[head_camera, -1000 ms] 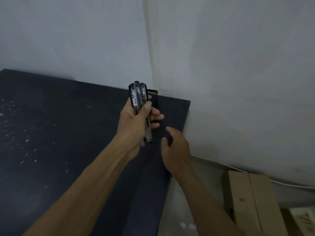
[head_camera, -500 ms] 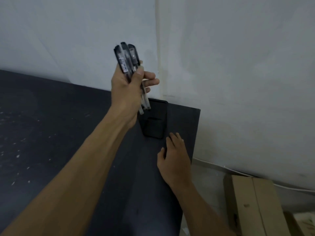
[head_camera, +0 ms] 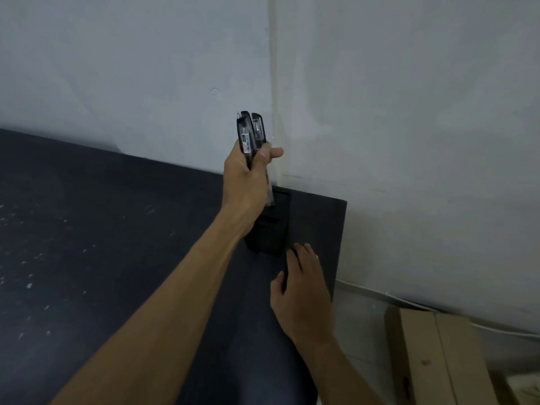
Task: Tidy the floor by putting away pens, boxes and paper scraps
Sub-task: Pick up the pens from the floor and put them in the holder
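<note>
My left hand (head_camera: 247, 176) grips a bundle of black-capped pens (head_camera: 250, 133) held upright, caps up. Their lower ends point down into a black pen holder (head_camera: 276, 226) that stands at the far right corner of the dark table (head_camera: 117, 229), against the wall. The hand hides the holder's left side and the middle of the pens. My right hand (head_camera: 304, 285) rests flat on the table just in front of the holder, fingers apart and holding nothing.
White walls meet in a corner behind the holder. Right of the table's edge, on the floor, lies a brown cardboard box (head_camera: 438, 358); a white cable (head_camera: 409, 302) runs along the wall base. White specks dot the table's left part.
My left hand has moved the pens right and down, from above the holder until their lower ends enter it. My right hand settled flat on the table and stayed there.
</note>
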`<action>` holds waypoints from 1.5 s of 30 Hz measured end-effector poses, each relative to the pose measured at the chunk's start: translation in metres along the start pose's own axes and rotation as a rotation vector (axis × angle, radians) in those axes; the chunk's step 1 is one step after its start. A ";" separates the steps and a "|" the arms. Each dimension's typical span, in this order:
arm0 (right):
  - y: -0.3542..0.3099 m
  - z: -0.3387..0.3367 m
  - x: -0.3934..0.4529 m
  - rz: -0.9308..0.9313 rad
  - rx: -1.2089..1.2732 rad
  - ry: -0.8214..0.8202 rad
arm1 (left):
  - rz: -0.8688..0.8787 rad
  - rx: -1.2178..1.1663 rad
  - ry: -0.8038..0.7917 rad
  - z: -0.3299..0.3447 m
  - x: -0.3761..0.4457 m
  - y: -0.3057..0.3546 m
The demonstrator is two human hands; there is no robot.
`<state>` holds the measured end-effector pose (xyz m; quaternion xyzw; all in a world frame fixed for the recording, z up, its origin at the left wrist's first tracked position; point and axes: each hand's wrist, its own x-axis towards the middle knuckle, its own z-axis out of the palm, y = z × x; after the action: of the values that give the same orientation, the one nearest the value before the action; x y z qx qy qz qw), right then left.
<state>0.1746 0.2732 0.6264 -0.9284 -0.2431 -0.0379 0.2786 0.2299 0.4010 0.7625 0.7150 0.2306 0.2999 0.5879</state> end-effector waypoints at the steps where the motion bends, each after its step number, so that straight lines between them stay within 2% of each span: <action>1: 0.000 0.000 0.000 -0.003 -0.009 -0.005 | 0.011 0.003 -0.014 0.000 -0.002 0.000; 6: 0.001 0.002 0.001 -0.014 -0.053 -0.013 | 0.110 0.274 -0.081 -0.002 -0.007 -0.012; 11: 0.002 0.004 0.000 -0.027 -0.052 0.001 | 0.027 0.493 0.010 -0.008 -0.015 -0.025; 14: 0.002 0.003 0.000 -0.031 -0.057 0.005 | -0.096 0.439 0.070 -0.007 -0.018 -0.028; 17: 0.001 0.003 0.000 -0.027 -0.049 0.013 | -0.254 0.350 0.057 -0.008 -0.016 -0.029; 23: 0.003 0.002 0.000 -0.041 -0.056 0.023 | -0.345 0.029 -0.015 -0.018 -0.012 -0.038; 32: 0.001 0.002 0.000 -0.034 -0.035 0.019 | -0.298 0.049 -0.131 -0.023 -0.019 -0.040; 45: 0.001 0.002 0.001 -0.030 -0.033 0.019 | -0.306 0.056 -0.150 -0.030 -0.019 -0.038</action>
<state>0.1755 0.2738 0.6247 -0.9286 -0.2536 -0.0548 0.2651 0.1961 0.4163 0.7266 0.7080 0.3005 0.1463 0.6221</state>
